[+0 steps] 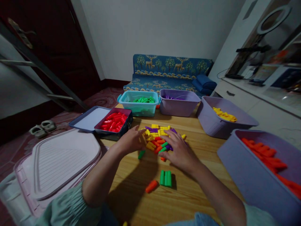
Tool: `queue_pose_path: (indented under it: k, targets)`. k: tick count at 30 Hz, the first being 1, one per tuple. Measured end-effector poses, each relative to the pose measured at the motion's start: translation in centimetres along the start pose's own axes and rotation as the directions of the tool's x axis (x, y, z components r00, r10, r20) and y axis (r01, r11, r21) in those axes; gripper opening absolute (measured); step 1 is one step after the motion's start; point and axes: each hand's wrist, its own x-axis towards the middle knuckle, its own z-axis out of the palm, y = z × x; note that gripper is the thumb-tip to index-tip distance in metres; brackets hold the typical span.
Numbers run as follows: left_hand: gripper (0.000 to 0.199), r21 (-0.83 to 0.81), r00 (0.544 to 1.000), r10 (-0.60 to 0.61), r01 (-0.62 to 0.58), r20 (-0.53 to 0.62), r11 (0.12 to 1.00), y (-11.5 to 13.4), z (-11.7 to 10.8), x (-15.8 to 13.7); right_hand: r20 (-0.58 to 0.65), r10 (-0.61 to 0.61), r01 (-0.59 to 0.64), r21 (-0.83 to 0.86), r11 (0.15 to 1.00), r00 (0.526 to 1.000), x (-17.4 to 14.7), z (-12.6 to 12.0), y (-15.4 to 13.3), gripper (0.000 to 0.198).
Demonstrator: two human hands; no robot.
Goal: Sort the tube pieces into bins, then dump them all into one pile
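Both hands are at a pile of mixed coloured pieces (155, 138) in the middle of the wooden desk (185, 199), where yellow, orange, purple and green ones lie jumbled together. The left hand (133, 139) reaches in at the pile's left edge, its fingers bent toward the pieces; they are blurred, and I cannot tell whether they pinch anything. The right hand (177, 149) is over the pile's right side with its fingers spread and its thumb well apart from them, near a green piece. Just below the left hand, a lone green piece (141, 154) sits apart from the pile. Nearer the person, some green pieces (168, 179) lie side by side, with a single orange piece (151, 186) near them on the left. Containers stand around the pile: an open dark case (121, 134) with red pieces (114, 121) at the left, a teal bin (141, 110) with green contents and a purple bin (178, 108) with purple ones at the back, and, on the right, a lilac bin (211, 125) holding yellow pieces (224, 115) and a larger-looking one nearer the person holding orange pieces (265, 153)
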Motion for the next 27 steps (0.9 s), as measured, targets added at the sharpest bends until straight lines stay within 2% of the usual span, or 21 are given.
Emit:
queue_pose_path:
  k: [1,3,5,6,7,8,11,12,13,14,17,19,23,27]
  targets:
    - [0.079,0.002,1.000,0.013,-0.013,-0.016,1.000,-0.1,-0.7,-0.5,0.039,-0.141,0.138,0.062,0.988,0.989,-0.8,0.0,-1.5,0.059]
    - [0.066,0.010,0.998,0.038,-0.037,-0.040,0.999,-0.3,-1.8,-1.4,0.133,-0.397,0.375,0.161,0.913,0.908,-2.3,0.4,-3.7,0.060]
    - [0.059,0.025,0.997,0.048,-0.047,-0.067,0.999,-0.4,-2.5,-1.8,0.214,-0.551,0.518,0.195,0.833,0.807,-3.4,1.3,-4.7,0.052]
    - [0.058,0.033,0.996,0.051,-0.048,-0.079,0.998,-0.3,-2.7,-2.0,0.241,-0.586,0.558,0.182,0.810,0.773,-3.6,1.8,-4.7,0.044]
    - [0.058,0.036,0.995,0.049,-0.046,-0.089,0.998,-0.3,-2.8,-2.0,0.254,-0.596,0.577,0.151,0.802,0.762,-3.6,2.1,-4.4,0.034]
    - [0.058,0.036,0.994,0.045,-0.042,-0.096,0.998,-0.2,-2.9,-2.1,0.250,-0.580,0.574,0.103,0.812,0.775,-3.5,2.3,-4.1,0.025]
    - [0.057,0.032,0.993,0.038,-0.035,-0.108,0.999,0.3,-3.1,-2.1,0.156,-0.434,0.446,-0.054,0.893,0.888,-2.7,2.1,-3.7,0.014]
    - [0.056,0.032,0.993,0.038,-0.034,-0.111,0.999,0.5,-3.1,-2.1,0.141,-0.405,0.416,-0.059,0.907,0.903,-2.6,1.9,-4.1,0.015]
    - [0.055,0.035,0.993,0.039,-0.035,-0.115,0.999,0.7,-3.2,-2.1,0.156,-0.407,0.416,-0.029,0.909,0.900,-2.6,1.8,-4.7,0.017]
    - [0.054,0.040,0.992,0.041,-0.036,-0.119,0.999,0.8,-3.4,-2.1,0.196,-0.441,0.444,0.030,0.895,0.876,-2.8,1.8,-5.6,0.020]
    - [0.050,0.063,0.992,0.039,-0.031,-0.123,0.998,1.0,-3.6,-1.9,0.340,-0.593,0.554,0.213,0.805,0.730,-3.9,3.1,-8.7,0.034]
    - [0.049,0.070,0.992,0.012,-0.004,-0.126,0.998,0.8,-3.7,-1.9,0.389,-0.640,0.603,0.231,0.764,0.663,-4.7,4.9,-10.3,0.038]
    - [0.049,0.073,0.993,-0.039,0.047,-0.108,0.996,0.1,-3.4,-2.2,0.382,-0.698,0.671,0.228,0.706,0.605,-5.4,7.9,-11.4,0.030]
    - [0.047,0.049,0.995,-0.056,0.060,-0.083,0.997,-0.6,-2.6,-2.4,0.344,-0.751,0.714,0.254,0.652,0.564,-5.8,8.4,-11.3,0.023]
